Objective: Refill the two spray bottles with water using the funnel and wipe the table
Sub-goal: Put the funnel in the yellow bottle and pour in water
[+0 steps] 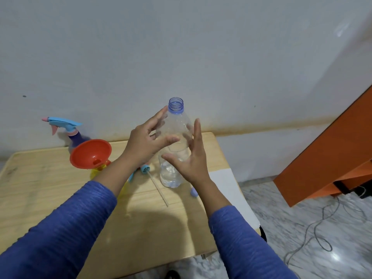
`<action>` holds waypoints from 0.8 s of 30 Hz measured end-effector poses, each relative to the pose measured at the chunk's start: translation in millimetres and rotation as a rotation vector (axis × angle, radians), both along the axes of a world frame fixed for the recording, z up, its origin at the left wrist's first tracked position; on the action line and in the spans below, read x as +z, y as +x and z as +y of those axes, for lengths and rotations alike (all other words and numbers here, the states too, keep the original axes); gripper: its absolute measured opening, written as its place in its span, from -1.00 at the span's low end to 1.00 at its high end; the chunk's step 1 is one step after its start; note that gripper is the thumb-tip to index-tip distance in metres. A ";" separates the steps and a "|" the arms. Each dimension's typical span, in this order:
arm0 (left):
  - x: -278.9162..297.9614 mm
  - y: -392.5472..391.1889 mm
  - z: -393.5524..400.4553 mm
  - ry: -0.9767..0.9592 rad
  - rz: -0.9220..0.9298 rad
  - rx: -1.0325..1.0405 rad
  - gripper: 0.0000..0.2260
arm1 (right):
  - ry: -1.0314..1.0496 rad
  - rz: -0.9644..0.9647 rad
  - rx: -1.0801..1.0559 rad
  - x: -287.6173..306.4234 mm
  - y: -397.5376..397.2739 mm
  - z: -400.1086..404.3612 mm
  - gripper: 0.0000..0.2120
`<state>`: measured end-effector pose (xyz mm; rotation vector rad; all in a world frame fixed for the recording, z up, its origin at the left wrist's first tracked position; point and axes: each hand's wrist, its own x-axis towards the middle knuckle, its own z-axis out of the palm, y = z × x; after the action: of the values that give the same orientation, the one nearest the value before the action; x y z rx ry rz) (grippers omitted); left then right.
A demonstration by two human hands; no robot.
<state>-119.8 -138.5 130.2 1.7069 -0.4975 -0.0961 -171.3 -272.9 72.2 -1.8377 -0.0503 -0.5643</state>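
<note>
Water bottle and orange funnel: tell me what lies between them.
Head view: the left hand and wrist, plus a detached blue sprayer head on the table.

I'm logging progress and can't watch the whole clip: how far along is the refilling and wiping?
Prepared: the orange funnel sits in the yellow spray bottle, whose sprayer head lies on the table. The clear water bottle stands uncapped, little water left. In hand: nothing; the left hand and right hand flank that bottle, open. Left: the purple spray bottle is capped, and wiping; no cloth shows.
</note>
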 end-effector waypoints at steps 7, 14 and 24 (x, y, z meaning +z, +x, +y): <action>-2.8 3.7 5.6 0.044 0.004 0.028 -0.20 | -0.042 -0.100 -0.041 4.6 27.8 12.0 -0.04; -47.8 -47.8 26.8 -0.093 0.010 0.425 -0.40 | -0.239 -0.116 0.145 22.4 49.2 18.5 -0.09; -133.4 -83.4 80.0 0.044 0.058 0.969 -0.43 | -0.621 0.017 0.423 56.3 62.2 23.1 -0.05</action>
<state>-203.2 -58.5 -3.2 1.8154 0.4076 0.5424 -109.1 -249.8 128.5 -2.3374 -0.6491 -0.2412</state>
